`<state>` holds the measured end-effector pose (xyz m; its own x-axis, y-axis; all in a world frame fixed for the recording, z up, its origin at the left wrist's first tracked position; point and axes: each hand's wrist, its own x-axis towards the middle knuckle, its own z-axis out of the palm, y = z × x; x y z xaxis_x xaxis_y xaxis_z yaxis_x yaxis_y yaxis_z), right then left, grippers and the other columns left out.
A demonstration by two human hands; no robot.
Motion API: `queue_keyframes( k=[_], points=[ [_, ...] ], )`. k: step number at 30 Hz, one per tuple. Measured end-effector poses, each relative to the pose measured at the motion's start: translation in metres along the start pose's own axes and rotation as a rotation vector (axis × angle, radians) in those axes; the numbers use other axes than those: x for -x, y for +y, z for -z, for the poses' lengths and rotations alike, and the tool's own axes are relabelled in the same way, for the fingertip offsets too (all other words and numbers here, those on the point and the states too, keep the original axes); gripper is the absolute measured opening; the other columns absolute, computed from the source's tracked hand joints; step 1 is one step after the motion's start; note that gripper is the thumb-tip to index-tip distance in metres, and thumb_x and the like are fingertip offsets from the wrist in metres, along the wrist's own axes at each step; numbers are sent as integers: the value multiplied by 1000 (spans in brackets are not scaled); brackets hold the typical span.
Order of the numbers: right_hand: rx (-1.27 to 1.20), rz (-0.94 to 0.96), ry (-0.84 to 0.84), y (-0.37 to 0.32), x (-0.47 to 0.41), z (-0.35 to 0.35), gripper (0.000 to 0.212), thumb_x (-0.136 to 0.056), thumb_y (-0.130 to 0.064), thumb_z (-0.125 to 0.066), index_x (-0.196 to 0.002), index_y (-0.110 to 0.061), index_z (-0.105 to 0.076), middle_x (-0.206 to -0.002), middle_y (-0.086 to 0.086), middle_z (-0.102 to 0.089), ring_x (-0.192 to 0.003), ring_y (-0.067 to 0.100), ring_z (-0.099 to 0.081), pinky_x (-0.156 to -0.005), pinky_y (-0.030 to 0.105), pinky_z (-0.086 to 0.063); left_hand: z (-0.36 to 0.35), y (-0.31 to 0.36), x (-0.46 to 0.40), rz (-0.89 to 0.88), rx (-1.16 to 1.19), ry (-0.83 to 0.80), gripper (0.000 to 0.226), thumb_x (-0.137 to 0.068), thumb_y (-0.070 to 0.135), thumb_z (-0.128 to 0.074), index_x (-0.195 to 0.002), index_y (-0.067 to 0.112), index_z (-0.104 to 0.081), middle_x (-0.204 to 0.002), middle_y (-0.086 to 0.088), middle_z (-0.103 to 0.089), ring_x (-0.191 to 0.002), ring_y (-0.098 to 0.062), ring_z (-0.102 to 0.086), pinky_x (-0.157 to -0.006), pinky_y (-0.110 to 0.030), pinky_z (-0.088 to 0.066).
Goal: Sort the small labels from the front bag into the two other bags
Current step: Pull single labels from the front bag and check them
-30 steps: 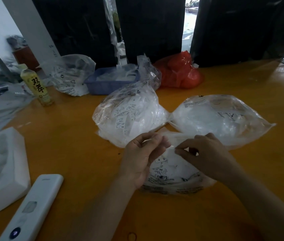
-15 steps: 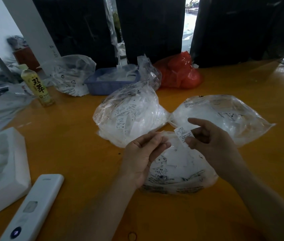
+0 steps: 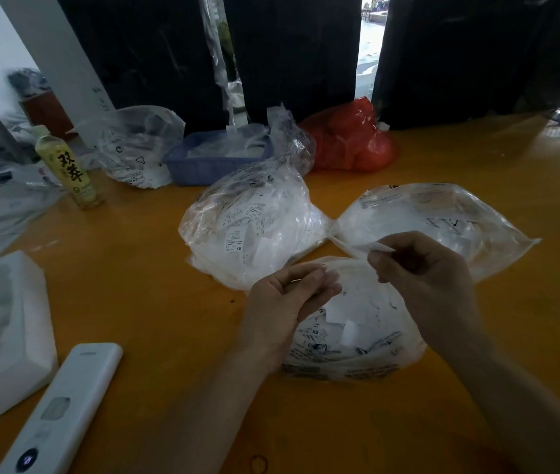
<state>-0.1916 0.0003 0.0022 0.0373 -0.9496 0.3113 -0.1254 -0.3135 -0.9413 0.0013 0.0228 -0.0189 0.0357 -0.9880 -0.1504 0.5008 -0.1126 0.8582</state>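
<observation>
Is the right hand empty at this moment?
No, the right hand pinches a small white label between thumb and fingers above the front bag.

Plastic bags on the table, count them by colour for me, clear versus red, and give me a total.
Clear bags: 4 (front bag, left bag, right bag, far bag)
Red bags: 1 (red bag)
Total: 5

Three bags are set on the tabletop: the front bag nearest, the left bag and right bag behind it, touching each other.
</observation>
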Motion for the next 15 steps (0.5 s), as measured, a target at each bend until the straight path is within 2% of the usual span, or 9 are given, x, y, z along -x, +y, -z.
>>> queue_keyframes(
  k=[3, 10, 15],
  points=[
    [-61, -19, -49, 1, 2, -2, 6, -93, -15, -69, -93, -10, -71, -80, 1, -73, -74, 17, -69, -74, 22, -57, 1, 0, 1, -5, -14, -7, 23, -77, 17, -81, -96, 6, -82, -107, -26, -77, -101, -35, -78, -82, -26, -63],
    [-39, -68, -86, 5, 1, -3, 7, -95, -16, -67, -93, -11, -72, -80, 2, -77, -72, 14, -71, -69, 20, -56, 1, -1, 1, -16, -6, 5, 26, -77, 18, -81, -98, 5, -82, -108, -24, -78, -101, -33, -78, -81, -25, -62],
    [50, -71, -96, 9, -2, -4, 6, -96, -18, -67, -91, -16, -71, -81, -3, -77, -74, 15, -72, -72, 30, -60, 2, 0, 0, -15, 8, 4, 27, -77, 16, -81, -100, 3, -81, -108, -24, -78, -101, -34, -78, -81, -25, -62]
  ],
)
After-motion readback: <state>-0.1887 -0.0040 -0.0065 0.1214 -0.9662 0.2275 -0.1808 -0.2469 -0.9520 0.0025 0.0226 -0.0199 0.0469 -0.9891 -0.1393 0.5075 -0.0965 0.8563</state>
